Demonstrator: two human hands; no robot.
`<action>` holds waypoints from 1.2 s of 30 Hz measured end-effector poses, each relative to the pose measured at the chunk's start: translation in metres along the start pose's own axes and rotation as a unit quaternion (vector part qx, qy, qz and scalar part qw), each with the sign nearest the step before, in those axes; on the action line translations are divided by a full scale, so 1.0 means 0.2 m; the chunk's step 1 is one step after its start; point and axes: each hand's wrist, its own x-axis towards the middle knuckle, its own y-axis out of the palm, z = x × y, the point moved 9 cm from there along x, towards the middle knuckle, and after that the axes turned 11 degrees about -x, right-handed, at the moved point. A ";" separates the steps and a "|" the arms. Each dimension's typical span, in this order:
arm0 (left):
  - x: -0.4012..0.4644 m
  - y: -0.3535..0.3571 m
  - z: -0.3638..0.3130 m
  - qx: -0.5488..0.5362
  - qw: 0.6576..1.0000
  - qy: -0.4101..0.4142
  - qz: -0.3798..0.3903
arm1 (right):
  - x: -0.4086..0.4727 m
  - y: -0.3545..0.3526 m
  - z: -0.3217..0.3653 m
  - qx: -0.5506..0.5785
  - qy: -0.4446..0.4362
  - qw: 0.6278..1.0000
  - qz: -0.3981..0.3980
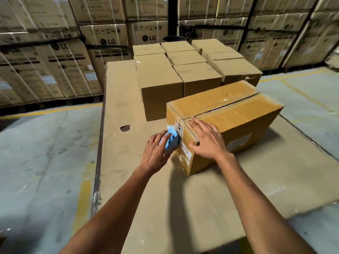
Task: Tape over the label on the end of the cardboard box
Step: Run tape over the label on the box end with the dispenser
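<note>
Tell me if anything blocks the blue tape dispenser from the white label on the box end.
Nothing visible does. The left hand holds the blue tape dispenser directly against the white label; the right hand rests on the brown cardboard box, off the label.

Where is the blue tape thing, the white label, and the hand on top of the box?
Blue tape dispenser [169, 142]: head view, its body.
White label [179, 129]: head view, upper part.
Right hand [206, 140]: head view, its back.

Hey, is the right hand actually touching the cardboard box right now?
Touching. The head view shows the right hand lying flat over the near top corner of the cardboard box, fingers spread on its top face, thumb against the side, no gap visible.
</note>
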 end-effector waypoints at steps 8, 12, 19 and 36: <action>0.01 0.06 0.01 -0.045 0.996 0.070 0.035 | -0.04 -0.07 0.03 0.003 0.059 0.998 0.014; 0.04 0.12 0.05 -0.069 0.992 0.087 0.051 | 0.05 -0.10 0.03 -0.013 0.101 0.995 0.023; 0.08 0.18 0.05 -0.110 0.986 0.118 0.032 | 0.21 0.01 0.04 -0.042 0.123 0.988 0.084; 0.07 0.24 0.08 -0.101 0.988 0.115 0.038 | 0.29 0.13 0.01 -0.074 0.171 0.972 0.140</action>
